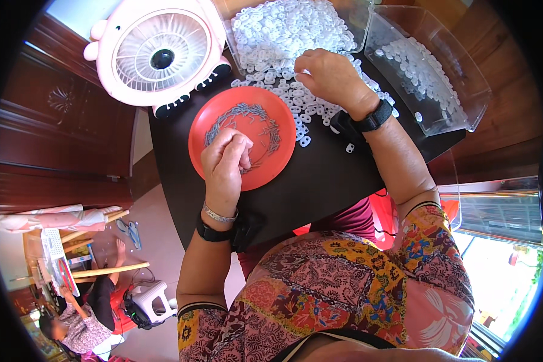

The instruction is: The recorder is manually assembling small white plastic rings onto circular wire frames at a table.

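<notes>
Over a round red plate (277, 163), my left hand (225, 157) is closed, with thumb and fingers pressed together. Whatever it may hold is hidden. Small grey screw-like pins (253, 111) lie in a loose ring on that plate, near the fingers. Farther right, my right hand (332, 75) hovers above a spread of small white plastic pieces (311, 107) with holes in them. Its fingers are curled inward, and I cannot make out anything between them. One white piece (350, 148) lies apart on the dark table, close to my right wrist.
A clear bin (368, 30) heaped with white pieces stands at the back. Another clear bin (464, 90), partly filled, sits at the right edge of the dark table (308, 187). A pink fan (161, 59) stands back left. Another person (84, 326) sits at lower left.
</notes>
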